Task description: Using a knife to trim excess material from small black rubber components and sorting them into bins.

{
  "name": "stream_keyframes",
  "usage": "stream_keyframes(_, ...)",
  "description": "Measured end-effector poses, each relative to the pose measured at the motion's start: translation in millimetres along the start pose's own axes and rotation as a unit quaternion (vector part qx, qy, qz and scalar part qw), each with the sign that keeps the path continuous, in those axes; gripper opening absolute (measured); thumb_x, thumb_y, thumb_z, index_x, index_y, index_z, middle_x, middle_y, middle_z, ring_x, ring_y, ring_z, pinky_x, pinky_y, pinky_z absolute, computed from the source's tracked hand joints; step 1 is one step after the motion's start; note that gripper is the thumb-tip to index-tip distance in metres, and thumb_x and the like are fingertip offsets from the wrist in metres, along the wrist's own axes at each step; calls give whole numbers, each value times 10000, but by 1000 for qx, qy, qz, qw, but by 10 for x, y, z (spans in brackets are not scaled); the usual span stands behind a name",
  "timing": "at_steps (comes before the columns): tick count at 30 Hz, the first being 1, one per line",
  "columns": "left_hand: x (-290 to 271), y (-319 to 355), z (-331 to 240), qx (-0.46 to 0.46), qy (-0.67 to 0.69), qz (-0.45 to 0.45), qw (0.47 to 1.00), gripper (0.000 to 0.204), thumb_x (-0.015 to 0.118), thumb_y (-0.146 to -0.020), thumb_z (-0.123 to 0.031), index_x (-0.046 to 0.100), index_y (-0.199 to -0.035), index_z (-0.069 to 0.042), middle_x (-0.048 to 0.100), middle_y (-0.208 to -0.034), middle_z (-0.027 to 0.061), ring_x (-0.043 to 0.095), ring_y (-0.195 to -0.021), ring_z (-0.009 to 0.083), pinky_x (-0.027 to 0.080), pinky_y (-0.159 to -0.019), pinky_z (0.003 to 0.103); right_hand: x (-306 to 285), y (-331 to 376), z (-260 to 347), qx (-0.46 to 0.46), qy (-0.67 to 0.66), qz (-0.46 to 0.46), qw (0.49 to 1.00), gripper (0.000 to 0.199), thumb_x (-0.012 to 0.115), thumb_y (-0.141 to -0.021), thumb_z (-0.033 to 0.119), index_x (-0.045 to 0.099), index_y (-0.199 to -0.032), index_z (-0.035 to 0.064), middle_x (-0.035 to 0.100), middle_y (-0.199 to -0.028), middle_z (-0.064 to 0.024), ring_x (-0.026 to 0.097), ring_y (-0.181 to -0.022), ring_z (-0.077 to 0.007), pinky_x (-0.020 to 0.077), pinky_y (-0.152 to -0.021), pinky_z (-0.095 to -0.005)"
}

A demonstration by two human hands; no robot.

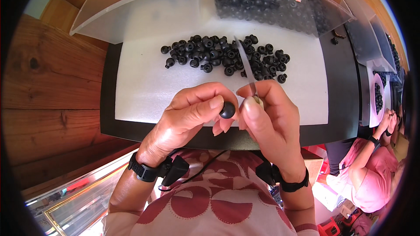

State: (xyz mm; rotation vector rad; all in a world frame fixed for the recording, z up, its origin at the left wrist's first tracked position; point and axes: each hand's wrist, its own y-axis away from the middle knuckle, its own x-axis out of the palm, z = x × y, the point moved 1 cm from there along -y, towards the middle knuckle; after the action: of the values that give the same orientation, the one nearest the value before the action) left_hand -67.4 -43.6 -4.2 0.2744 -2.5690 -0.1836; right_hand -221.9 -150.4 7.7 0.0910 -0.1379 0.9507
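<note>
My left hand pinches a glossy black ball-shaped cord lock between thumb and fingers, above the near edge of the white mat. Just beside it, my right hand is closed round a slim knife. The knife's narrow blade points away from me over the pile, and its handle is mostly hidden in my fingers. The blade is apart from the held piece. Beyond both hands, a loose pile of similar black cord locks lies on the white foam mat.
A clear plastic bin with a few black pieces stands at the back left. Another clear bin, heaped with them, is at the back right. A dark table border frames the mat. At right, a co-worker in pink sits near a pink tray.
</note>
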Motion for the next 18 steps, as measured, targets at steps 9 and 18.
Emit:
stream_keyframes(9,-80,-20,8,38,-2,-9,999,443,531,-1033,-409,569,-931,21,565,-816,134,509,-696,177,427,-656,296,-76,247,92,-98,249,60,962,252,671,-981,91,515,-1152,-8,683,-852,-94,625,-604,-173,481,-552,-308)
stream_keyframes(18,-140,-11,42,37,-23,-12,999,477,525,-1031,-452,563,-900,5,573,-801,131,526,-725,186,432,-715,304,-43,290,63,-122,265,48,955,268,709,-928,45,533,-1126,2,681,-847,-75,623,-585,-225,486,-545,-332)
